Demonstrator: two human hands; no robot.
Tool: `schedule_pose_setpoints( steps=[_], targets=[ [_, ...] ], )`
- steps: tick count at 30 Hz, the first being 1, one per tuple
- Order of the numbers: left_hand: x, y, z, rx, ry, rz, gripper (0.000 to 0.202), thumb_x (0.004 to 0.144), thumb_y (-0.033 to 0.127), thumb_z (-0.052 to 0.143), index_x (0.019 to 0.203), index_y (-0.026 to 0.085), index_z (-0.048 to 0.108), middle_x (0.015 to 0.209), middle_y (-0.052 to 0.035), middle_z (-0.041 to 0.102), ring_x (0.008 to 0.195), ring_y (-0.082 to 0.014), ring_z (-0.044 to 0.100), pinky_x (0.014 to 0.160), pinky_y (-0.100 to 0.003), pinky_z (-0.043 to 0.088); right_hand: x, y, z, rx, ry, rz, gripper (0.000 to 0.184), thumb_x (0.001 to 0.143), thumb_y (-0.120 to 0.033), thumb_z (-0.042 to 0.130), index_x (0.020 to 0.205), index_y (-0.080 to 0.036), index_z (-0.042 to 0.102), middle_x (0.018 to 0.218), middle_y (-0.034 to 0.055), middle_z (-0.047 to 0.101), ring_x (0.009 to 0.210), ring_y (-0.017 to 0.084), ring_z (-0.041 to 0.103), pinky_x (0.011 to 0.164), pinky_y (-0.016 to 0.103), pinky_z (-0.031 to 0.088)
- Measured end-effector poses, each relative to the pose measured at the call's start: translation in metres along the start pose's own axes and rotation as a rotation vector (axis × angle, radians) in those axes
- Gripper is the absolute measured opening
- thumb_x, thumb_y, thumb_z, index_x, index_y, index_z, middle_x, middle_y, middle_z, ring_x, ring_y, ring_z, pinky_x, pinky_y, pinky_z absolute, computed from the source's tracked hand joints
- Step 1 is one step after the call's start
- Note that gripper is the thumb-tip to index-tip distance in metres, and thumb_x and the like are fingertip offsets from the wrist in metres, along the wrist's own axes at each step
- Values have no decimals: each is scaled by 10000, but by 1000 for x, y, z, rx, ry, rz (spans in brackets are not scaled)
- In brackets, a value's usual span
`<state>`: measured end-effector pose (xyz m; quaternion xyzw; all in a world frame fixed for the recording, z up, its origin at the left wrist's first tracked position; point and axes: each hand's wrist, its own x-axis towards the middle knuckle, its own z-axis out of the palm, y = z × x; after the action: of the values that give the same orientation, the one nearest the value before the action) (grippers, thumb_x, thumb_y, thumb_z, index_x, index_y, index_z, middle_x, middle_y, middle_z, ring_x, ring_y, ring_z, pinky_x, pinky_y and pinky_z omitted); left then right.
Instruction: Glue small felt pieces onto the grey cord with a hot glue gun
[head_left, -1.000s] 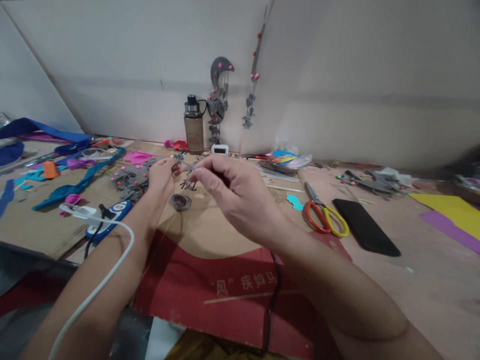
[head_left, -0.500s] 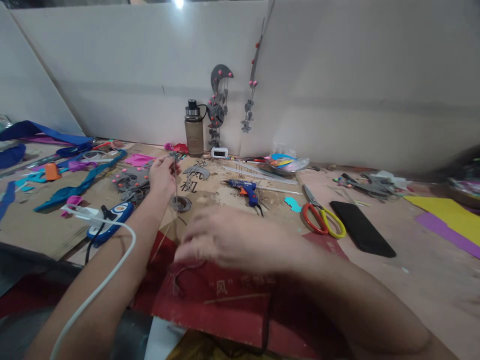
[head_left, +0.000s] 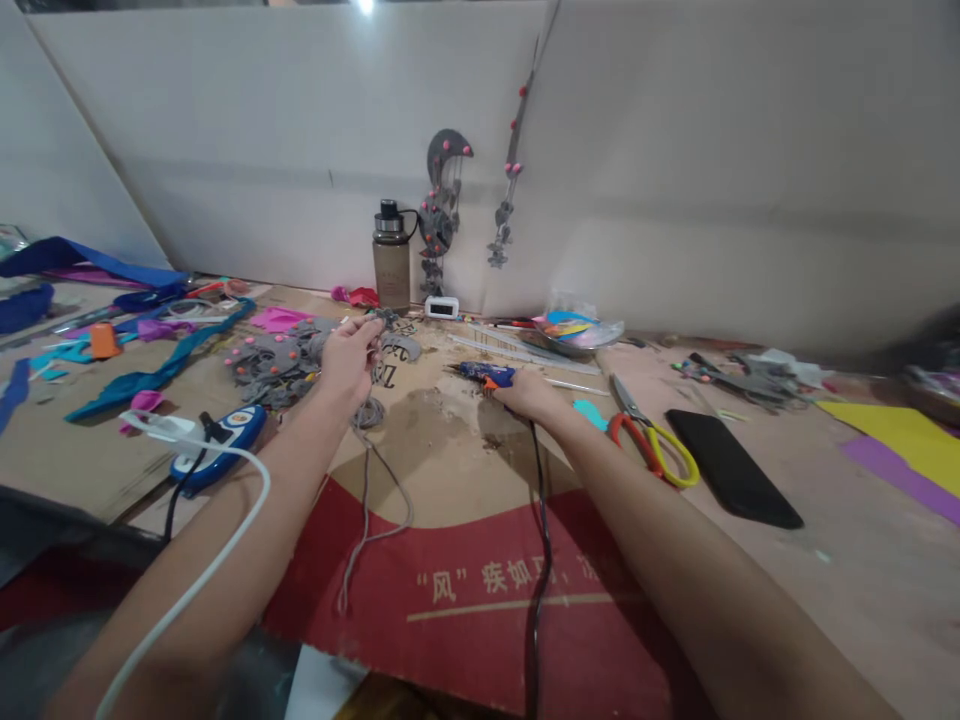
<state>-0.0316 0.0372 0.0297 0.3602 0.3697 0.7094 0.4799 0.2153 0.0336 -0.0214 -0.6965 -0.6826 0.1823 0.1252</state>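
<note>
My right hand (head_left: 531,392) is closed round the handle of a blue glue gun (head_left: 478,371) with an orange trigger, its nozzle pointing left. From the gun a black cable (head_left: 541,540) runs down over the cardboard. Off to the left, my left hand (head_left: 351,355) pinches a small grey piece (head_left: 388,317), partly hidden by the fingers. Just below that hand lies a coil of grey cord (head_left: 369,412), whose loose loop trails onto the red printed part of the cardboard (head_left: 495,640). Grey cut-outs with pink dots (head_left: 262,362) are heaped beside my left wrist.
Scissors (head_left: 651,440) and a black phone (head_left: 731,468) lie right of my right arm. Behind stand a bottle (head_left: 392,265) and a small white clock (head_left: 441,308). A blue power strip (head_left: 221,448) with a white cable (head_left: 225,540) is by my left forearm.
My right hand has moved up and away from the loose cord to the glue gun and taken hold of its handle. My left hand has shifted slightly right, still pinching.
</note>
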Motion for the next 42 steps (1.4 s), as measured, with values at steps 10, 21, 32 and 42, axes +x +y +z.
schedule_pose_setpoints(
  steps=[10, 21, 32, 42],
  targets=[
    [3, -12, -4, 18, -23, -148, 162, 590, 161, 709, 637, 130, 557, 564, 23, 547, 397, -24, 358, 342, -159, 207, -29, -50, -9, 1061, 199, -434, 330, 749, -239, 498, 1067, -229, 410, 1014, 41, 570, 678, 123, 572, 516, 263, 505],
    [-3, -12, 1, 53, -19, -161, 176, 576, 190, 718, 642, 129, 567, 596, 20, 568, 393, -16, 365, 345, -156, 221, -56, -66, -10, 502, 442, -652, 261, 844, -234, 447, 1096, -170, 466, 992, 99, 576, 860, 212, 544, 825, 400, 445],
    [-12, -10, 8, 123, -87, -103, 177, 573, 217, 722, 637, 127, 584, 586, 21, 536, 406, -17, 334, 349, -151, 215, -52, -68, -4, 463, 451, -595, 301, 842, -220, 438, 1141, -192, 459, 961, 103, 594, 863, 227, 564, 813, 412, 462],
    [-13, -10, 8, 96, -57, -78, 202, 543, 205, 745, 650, 128, 591, 599, 27, 537, 426, -14, 357, 366, -140, 246, -54, -69, -3, 422, 431, -563, 336, 843, -227, 430, 1174, -175, 455, 1047, 132, 587, 943, 252, 563, 862, 424, 443]
  ],
)
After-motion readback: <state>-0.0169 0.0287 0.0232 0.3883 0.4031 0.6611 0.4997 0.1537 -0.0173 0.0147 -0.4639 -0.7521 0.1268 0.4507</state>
